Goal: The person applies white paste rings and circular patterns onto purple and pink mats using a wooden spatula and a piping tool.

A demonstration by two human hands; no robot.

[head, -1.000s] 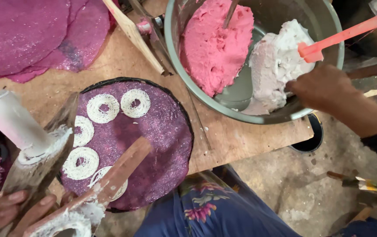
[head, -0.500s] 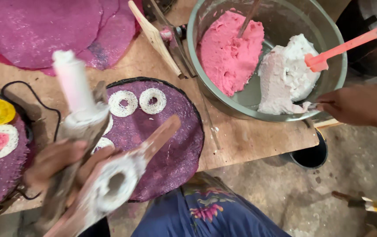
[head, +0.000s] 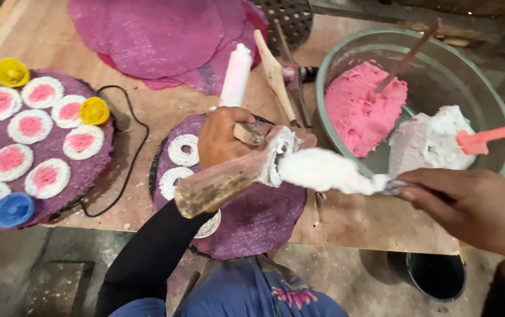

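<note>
White paste now carried across from the bowl to the wooden press, which has come up over the purple round at the table's front edge.

At the table's left edge a finished purple disc (head: 82,170) carries white rings with pink centres and small yellow and blue caps, its near side cut off by the frame. The left hand (head: 223,141) is wrapped tightly around the wooden press (head: 229,179) and white plunger (head: 236,75); its fingertips are hidden. The right hand (head: 470,205) pinches a blade (head: 390,186) loaded with white paste (head: 326,170), the handle buried under the fingers. The lump could sag onto the purple round (head: 264,217), smearing the rings there. The metal bowl (head: 493,100) sits at the right edge, and the stick's end is sunk in the pink paste.
</note>
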